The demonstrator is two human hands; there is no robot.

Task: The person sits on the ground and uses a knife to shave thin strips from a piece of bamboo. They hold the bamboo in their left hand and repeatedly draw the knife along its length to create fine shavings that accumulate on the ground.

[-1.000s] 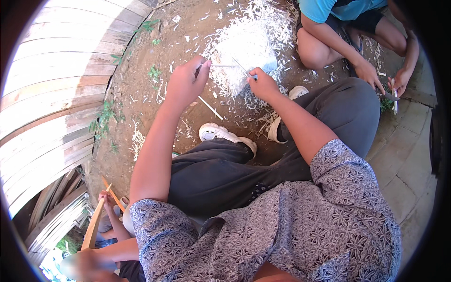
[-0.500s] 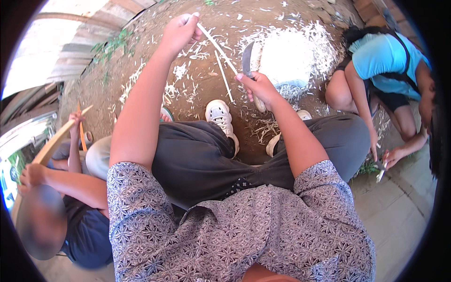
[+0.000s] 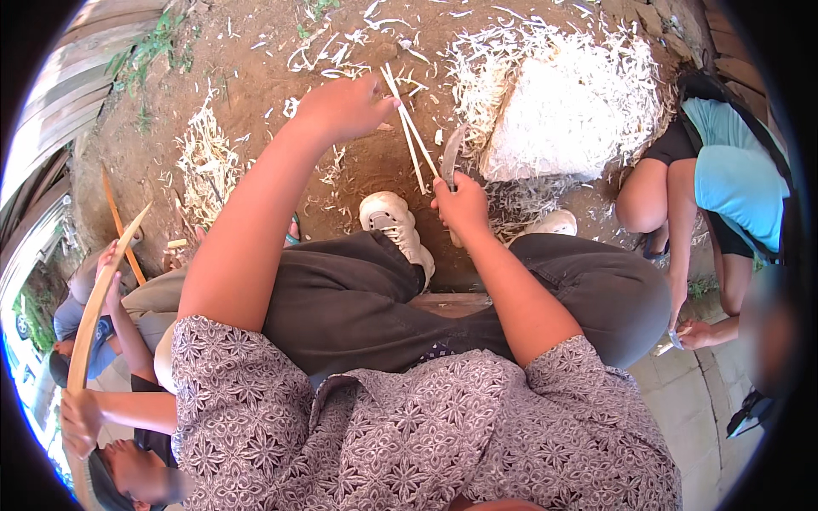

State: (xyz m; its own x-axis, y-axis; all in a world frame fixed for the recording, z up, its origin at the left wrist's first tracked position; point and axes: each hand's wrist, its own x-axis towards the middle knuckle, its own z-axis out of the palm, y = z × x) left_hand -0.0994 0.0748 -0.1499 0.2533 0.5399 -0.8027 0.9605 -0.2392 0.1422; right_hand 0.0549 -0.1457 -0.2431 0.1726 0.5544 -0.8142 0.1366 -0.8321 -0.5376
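My right hand point(image 3: 463, 206) is closed round the handle of a knife with a curved blade point(image 3: 452, 155), its tip pointing away from me. The lower end of a thin pale strip of wood or bamboo point(image 3: 419, 132) meets the knife by my right thumb. My left hand point(image 3: 345, 109) is bent at the wrist with curled fingers, its thumb against the strip partway along; the fingers behind are partly hidden. A second pale length point(image 3: 415, 162) runs close beside the strip, forming a narrow V.
A bright white sack-like bundle point(image 3: 558, 119) lies among shavings point(image 3: 630, 77) at the far right. At left, a person holds a long curved wooden piece point(image 3: 85, 341). At right, a crouching person in a blue shirt point(image 3: 741, 192) works with a small blade. My shoes point(image 3: 396, 226) rest on the dirt.
My left hand has come down and nearer along the strip, its wrist now bent. My right hand with the knife has dropped slightly. The person at left has shifted the curved wooden piece.
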